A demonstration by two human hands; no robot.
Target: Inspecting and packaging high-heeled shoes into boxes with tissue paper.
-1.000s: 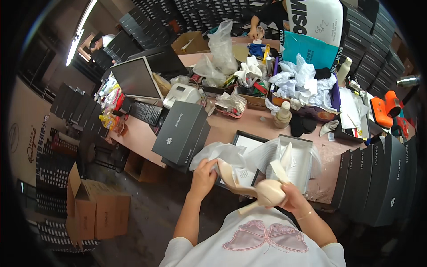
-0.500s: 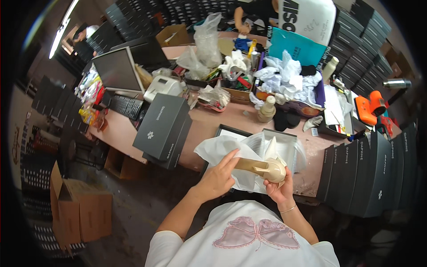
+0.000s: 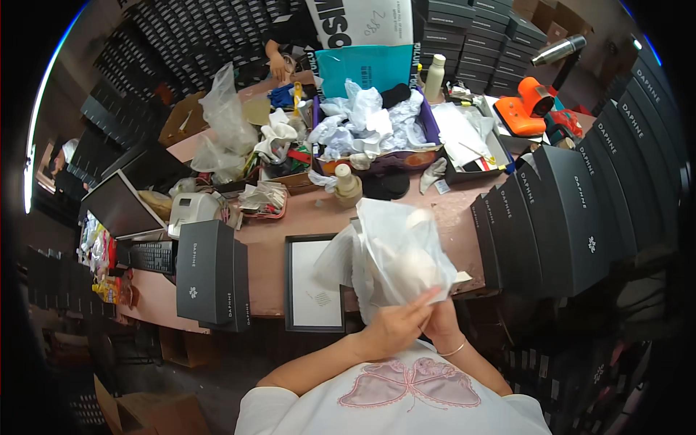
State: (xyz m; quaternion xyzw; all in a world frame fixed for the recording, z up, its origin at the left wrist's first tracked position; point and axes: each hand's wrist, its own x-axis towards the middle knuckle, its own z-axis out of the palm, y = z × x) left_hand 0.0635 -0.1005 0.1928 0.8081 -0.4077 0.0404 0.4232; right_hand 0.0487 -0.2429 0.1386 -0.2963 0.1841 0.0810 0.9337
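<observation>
In front of my chest, both hands hold a beige shoe (image 3: 415, 264) loosely covered by translucent white wrapping paper (image 3: 377, 235). My left hand (image 3: 397, 326) is closed, its fingers pressing the lower edge of the paper. Close beside it, partly hidden by the left fingers, my right hand (image 3: 441, 322) grips the wrapped shoe from below. The shoe shows only as a blurred pale shape through the paper. A cream tip (image 3: 462, 278) sticks out at the right. Left of the bundle lies an open black-rimmed box part (image 3: 308, 261) with a white inside.
Dark shoe boxes stand in a row at right (image 3: 573, 217), with another dark box (image 3: 206, 272) at left. Behind are a beige bottle (image 3: 348, 187), a purple carton (image 3: 402, 158) of crumpled paper and an orange tape dispenser (image 3: 523, 109). Across the table another person's hand (image 3: 277, 67) shows.
The shoe, bare in my hands before, is now covered by the white paper. My hands have come together at its lower end. The view has swung to the right.
</observation>
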